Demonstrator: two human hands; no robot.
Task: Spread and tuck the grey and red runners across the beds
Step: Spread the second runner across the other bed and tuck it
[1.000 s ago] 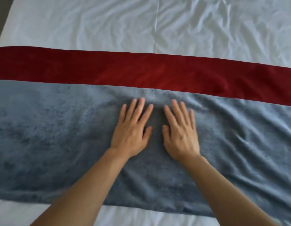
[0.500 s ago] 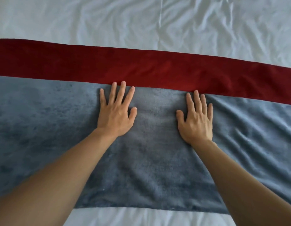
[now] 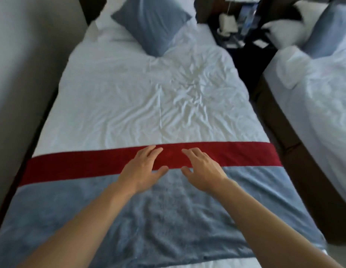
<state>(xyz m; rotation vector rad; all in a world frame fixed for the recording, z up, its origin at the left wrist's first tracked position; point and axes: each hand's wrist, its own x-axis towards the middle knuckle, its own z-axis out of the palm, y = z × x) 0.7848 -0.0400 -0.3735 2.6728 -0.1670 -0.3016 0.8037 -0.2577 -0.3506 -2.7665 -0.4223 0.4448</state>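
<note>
we see both hands out over the foot end of the near bed with its creased white sheet (image 3: 129,97). left hand (image 3: 143,169): fingers straight and slightly spread, fingertips over the narrow dark red plush runner (image 3: 71,163), palm over the seam where it meets the wide grey-blue plush runner (image 3: 168,219). right hand (image 3: 203,169): fingers loosely extended, also lying across the red band, thumb near the seam. neither hand grips or pinches cloth; whether the palms press the fabric or float just above it we cannot tell.

red runner lies flat across the full width of the bed, left edge to right edge, just beyond the grey one and touching it along its near edge. grey runner covers the nearest part of the bed, with faint folds on its right half.

at the far end a grey-blue square cushion (image 3: 152,22) leans on a white pillow (image 3: 108,22). a second white-sheeted bed (image 3: 313,97) stands to the right, a dark gap between them.
</note>
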